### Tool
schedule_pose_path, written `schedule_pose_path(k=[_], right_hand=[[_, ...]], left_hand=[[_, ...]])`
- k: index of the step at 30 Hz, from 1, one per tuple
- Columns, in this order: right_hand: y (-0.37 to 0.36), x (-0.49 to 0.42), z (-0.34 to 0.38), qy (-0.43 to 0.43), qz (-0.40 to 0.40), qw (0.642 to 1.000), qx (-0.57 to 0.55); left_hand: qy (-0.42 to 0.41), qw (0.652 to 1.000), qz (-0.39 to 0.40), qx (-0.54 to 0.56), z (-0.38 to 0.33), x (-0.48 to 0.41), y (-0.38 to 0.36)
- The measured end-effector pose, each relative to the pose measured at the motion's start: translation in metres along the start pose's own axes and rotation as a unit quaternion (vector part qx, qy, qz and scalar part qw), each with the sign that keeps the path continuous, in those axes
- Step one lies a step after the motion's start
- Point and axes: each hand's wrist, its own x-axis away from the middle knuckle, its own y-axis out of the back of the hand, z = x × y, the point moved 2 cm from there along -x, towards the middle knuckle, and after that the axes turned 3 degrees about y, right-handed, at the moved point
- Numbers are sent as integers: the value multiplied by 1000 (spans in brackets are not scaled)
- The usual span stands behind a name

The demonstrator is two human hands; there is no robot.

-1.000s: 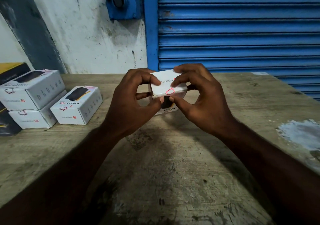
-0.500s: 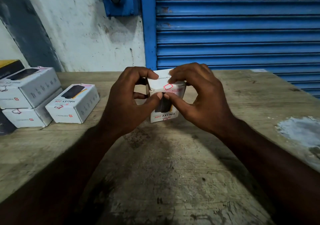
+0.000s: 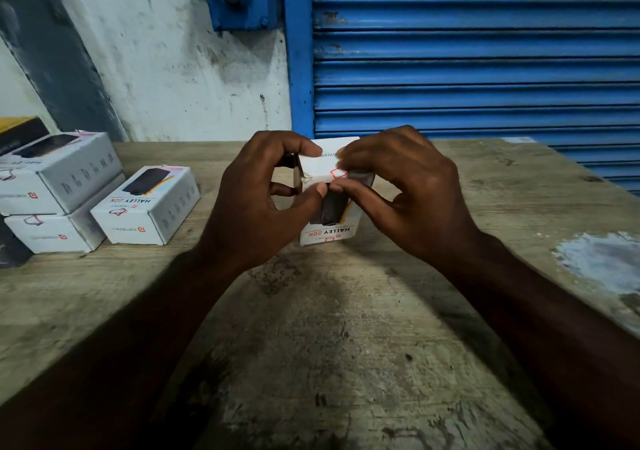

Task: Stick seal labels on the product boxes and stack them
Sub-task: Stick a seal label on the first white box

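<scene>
- Now the left hand (image 3: 256, 197) curls round the product box (image 3: 327, 233) from nine o'clock.
- The right hand (image 3: 412, 193), at three o'clock, pinches the seal label (image 3: 339, 173) onto its top edge.

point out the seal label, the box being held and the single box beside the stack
seal label (image 3: 338, 173): head view, its red-edged centre
held box (image 3: 327, 234): head view, lower printed face
single box (image 3: 180, 204): head view, its side wall

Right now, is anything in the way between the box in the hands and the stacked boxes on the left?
Only a single box, on the table beside the stack on the side nearer the held box; the rest is bare table.
</scene>
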Motion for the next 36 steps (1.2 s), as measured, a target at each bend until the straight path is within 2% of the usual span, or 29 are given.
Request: schedule_pose_path(k=[13, 36], right_hand=[[-1, 2, -2, -5, 17, 1000, 9], [-2, 2, 0, -33, 23, 999, 5]], left_hand=[[-11, 1000, 11, -13, 3, 0, 1], [33, 999, 2, -40, 10, 1, -3]])
